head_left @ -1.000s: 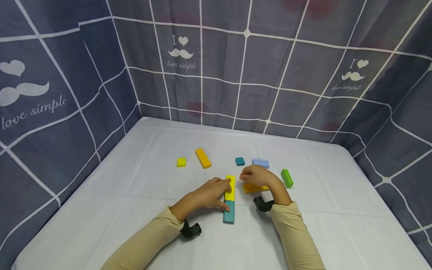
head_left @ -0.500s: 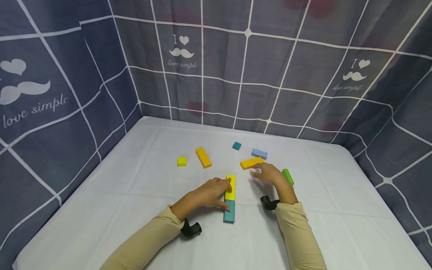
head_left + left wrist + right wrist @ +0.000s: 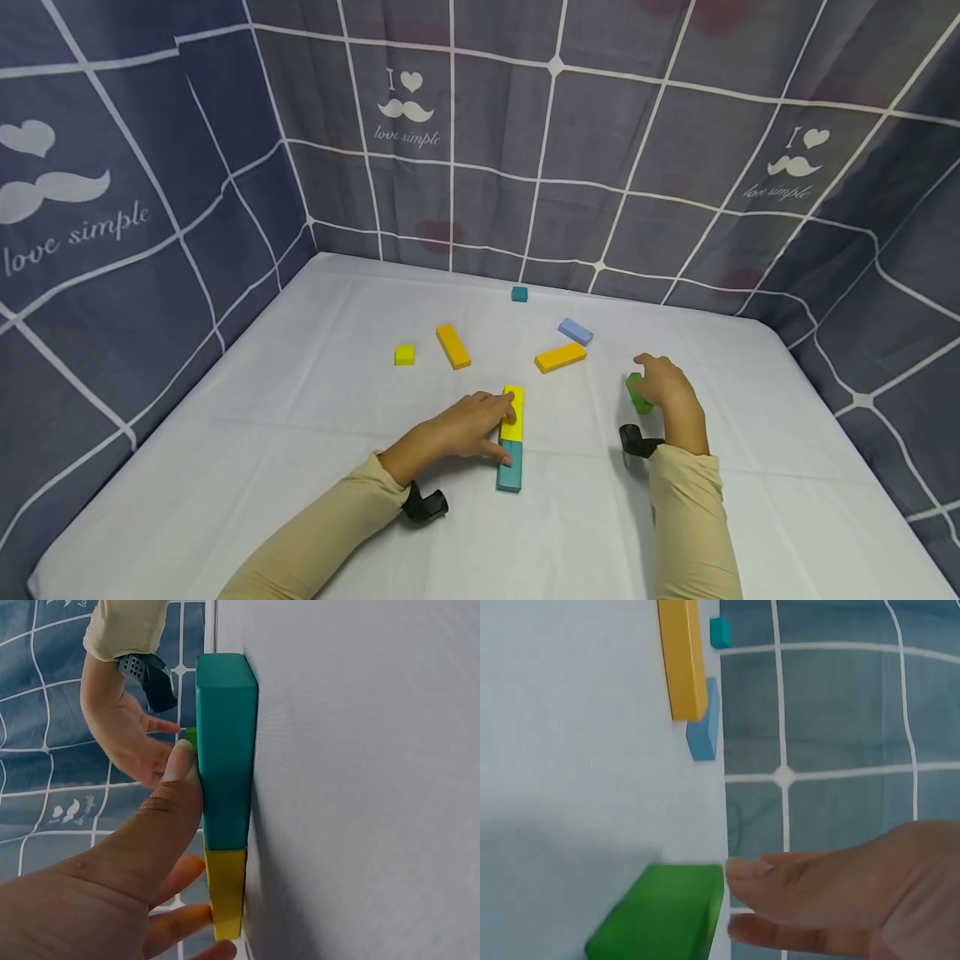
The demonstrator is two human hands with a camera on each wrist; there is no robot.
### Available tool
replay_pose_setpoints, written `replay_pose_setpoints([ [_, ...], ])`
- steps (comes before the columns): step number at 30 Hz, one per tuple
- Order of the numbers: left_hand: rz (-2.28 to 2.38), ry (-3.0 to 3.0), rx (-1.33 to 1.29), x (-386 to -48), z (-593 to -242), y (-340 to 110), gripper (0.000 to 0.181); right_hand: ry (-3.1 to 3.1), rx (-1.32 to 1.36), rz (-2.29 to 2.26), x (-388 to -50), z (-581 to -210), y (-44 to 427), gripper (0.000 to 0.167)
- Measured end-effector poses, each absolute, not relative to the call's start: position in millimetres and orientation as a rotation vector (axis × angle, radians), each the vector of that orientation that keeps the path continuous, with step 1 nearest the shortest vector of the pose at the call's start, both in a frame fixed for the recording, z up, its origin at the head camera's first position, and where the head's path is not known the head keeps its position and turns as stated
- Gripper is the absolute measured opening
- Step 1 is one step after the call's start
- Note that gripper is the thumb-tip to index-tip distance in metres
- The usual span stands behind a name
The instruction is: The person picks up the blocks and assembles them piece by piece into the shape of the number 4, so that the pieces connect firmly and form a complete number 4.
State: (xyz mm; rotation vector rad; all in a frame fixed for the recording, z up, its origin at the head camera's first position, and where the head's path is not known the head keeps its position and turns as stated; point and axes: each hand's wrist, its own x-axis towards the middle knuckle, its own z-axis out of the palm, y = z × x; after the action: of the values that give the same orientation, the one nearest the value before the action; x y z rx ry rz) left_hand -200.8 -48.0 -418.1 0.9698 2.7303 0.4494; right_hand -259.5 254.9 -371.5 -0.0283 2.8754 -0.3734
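Two bare hands at a white-covered bench, each with a beige sleeve and a black wrist device

Item: left hand, fingers and thumb extended and spread, gripping nothing; thumb touching the long teal block, fingers touching the yellow block. These two blocks lie flat end to end, in one line, teal nearer the person

Item: right hand, thumb and fingers loosely apart, over the green block, which lies on the bench at the person's right; thumb tip close by its edge, contact impossible to tell

Item: right orange block, between the two hands and farther back; light blue block just behind it

Item: small teal block, near the back edge

Item: left orange block, slantwise, beyond the left hand; small yellow block to its left

Item: grey-blue curtain, white grid, moustache and heart prints, around the back and sides
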Motion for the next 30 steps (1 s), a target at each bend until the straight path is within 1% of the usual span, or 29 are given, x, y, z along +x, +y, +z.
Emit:
replay_pose_setpoints([
  [4, 0.454, 2.734, 0.974, -200.5, -418.2, -48.2, 0.060, 2.831, -0.016, -0.382, -260.6, -373.5, 263.1, 0.046],
  [8, 0.456, 2.728, 0.971, -200.3, -418.0, -48.2, 0.060, 2.792, 0.004, -0.418, -265.1, -378.8, 261.7, 0.042],
  [14, 0.451, 2.722, 0.949, -201.6, -417.2, -47.6, 0.060, 2.776, -0.133, -0.544, -273.6, -390.3, 253.1, 0.036],
  [19, 0.440, 2.719, 0.940, -201.9, -417.5, -46.8, 0.060, 2.749, -0.178, -0.573, -275.3, -394.0, 252.6, 0.040],
  [30, 0.430, 2.715, 0.943, -202.4, -417.3, -46.5, 0.060, 2.713, -0.152, -0.554, -277.6, -397.7, 256.0, 0.049],
])
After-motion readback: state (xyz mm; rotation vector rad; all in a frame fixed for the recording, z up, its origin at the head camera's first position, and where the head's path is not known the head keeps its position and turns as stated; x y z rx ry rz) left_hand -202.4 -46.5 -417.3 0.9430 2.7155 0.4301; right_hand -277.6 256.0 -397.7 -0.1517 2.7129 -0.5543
